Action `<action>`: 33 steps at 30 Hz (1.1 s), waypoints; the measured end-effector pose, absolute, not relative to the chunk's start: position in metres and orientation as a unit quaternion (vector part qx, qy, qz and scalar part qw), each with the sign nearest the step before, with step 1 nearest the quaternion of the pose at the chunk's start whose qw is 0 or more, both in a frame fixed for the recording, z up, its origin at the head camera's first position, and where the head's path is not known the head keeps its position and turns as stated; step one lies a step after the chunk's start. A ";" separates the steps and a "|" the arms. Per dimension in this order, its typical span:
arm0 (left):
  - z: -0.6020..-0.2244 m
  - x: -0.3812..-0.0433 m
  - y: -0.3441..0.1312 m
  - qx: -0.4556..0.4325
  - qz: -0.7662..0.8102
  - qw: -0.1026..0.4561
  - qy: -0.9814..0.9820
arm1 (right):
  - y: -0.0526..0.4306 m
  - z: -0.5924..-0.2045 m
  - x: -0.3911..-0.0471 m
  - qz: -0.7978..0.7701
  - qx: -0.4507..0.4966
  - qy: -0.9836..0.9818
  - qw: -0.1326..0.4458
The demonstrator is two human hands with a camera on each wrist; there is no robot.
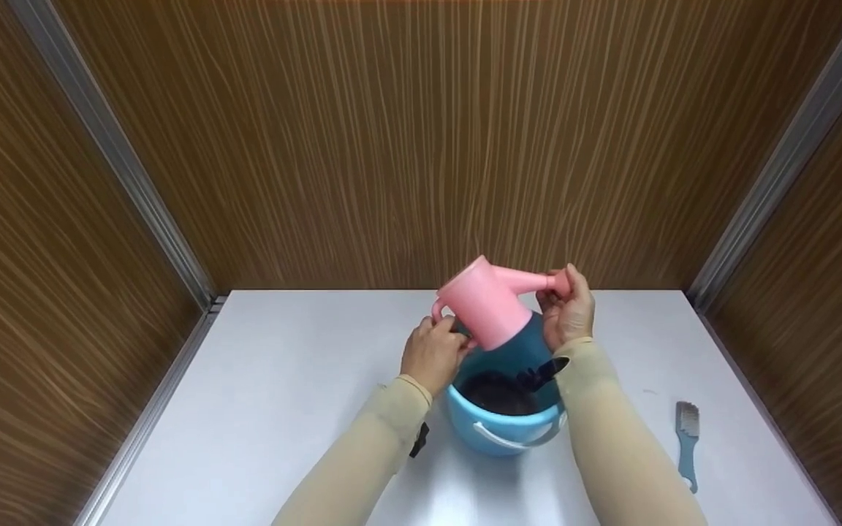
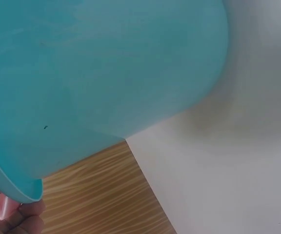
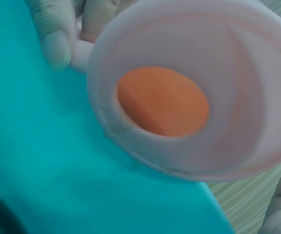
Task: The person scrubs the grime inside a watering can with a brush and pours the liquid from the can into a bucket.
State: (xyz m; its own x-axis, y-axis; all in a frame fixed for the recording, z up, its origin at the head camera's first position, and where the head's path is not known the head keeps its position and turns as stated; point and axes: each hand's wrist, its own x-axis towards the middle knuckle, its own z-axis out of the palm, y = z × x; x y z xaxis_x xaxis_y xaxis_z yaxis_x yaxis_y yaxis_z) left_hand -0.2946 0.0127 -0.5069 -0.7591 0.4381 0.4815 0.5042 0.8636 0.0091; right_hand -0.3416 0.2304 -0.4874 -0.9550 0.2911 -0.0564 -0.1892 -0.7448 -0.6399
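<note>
A pink watering can (image 1: 490, 303) is held tilted over a light-blue bucket (image 1: 490, 438), its spout toward the right. My left hand (image 1: 432, 354) grips the can's handle at the left, close over the bucket's rim. The round rose at the spout's end is in the grip of my right hand (image 1: 571, 314). In the right wrist view the can's underside (image 3: 238, 63) fills much of the picture, with an orange oval in it. The bucket's outer wall (image 2: 101, 73) takes up most of the left wrist view, fingers at its rim. Dark material shows inside the bucket.
A grey-blue brush or comb (image 1: 688, 446) lies on the white table (image 1: 282, 380) at the right. The bucket's white carry handle (image 1: 512, 442) hangs at its front. Wood-patterned panels (image 1: 421, 146) stand behind and on both sides.
</note>
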 end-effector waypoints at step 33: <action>-0.499 -0.296 0.005 -0.238 -0.051 0.233 -0.942 | 0.221 -0.481 -0.349 0.931 -0.074 -0.339 0.114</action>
